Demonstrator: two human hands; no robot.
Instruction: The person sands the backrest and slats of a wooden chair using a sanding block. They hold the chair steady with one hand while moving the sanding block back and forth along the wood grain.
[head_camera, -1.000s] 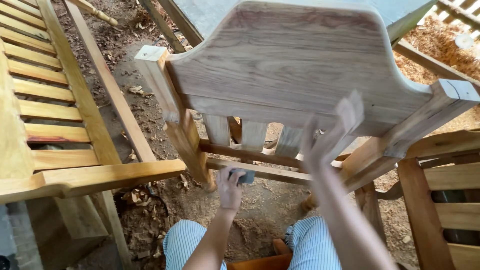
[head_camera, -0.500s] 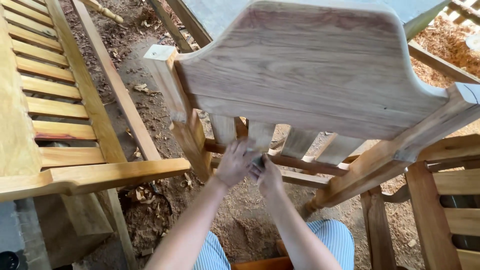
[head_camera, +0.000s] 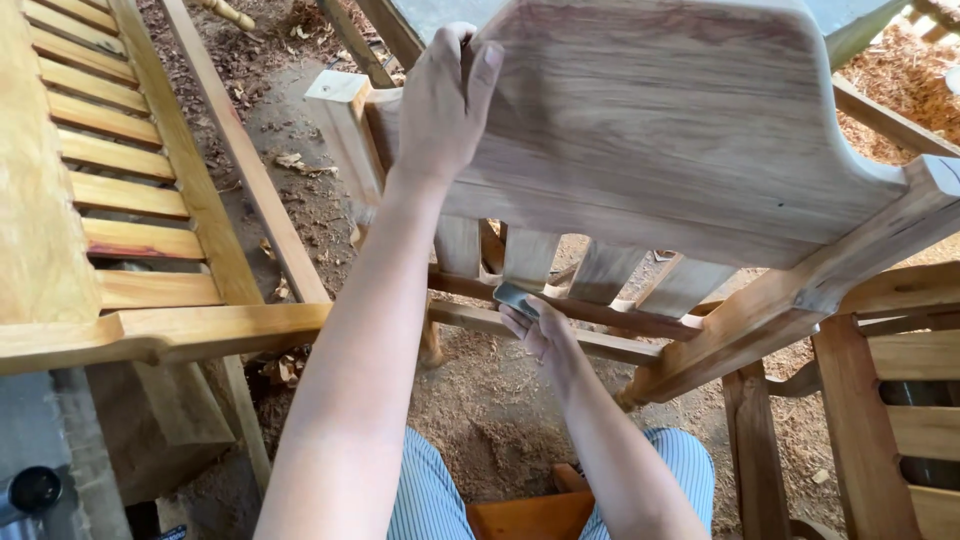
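Here, one chair back (head_camera: 680, 130) gripped by left hand (head_camera: 440, 100), right hand (head_camera: 535, 330) pinching one grey sanding pad (head_camera: 515, 297), four slats

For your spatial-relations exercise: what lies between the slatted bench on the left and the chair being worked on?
In the head view, bare dirt ground strewn with sawdust separates the bench from the chair.

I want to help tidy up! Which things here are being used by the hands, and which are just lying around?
In use:
- wooden chair back, gripped at its top by the left hand
- small grey piece, held by the right hand at the slats

Lying about:
- slatted bench on the left
- wood shavings on the ground
- another wooden frame on the right
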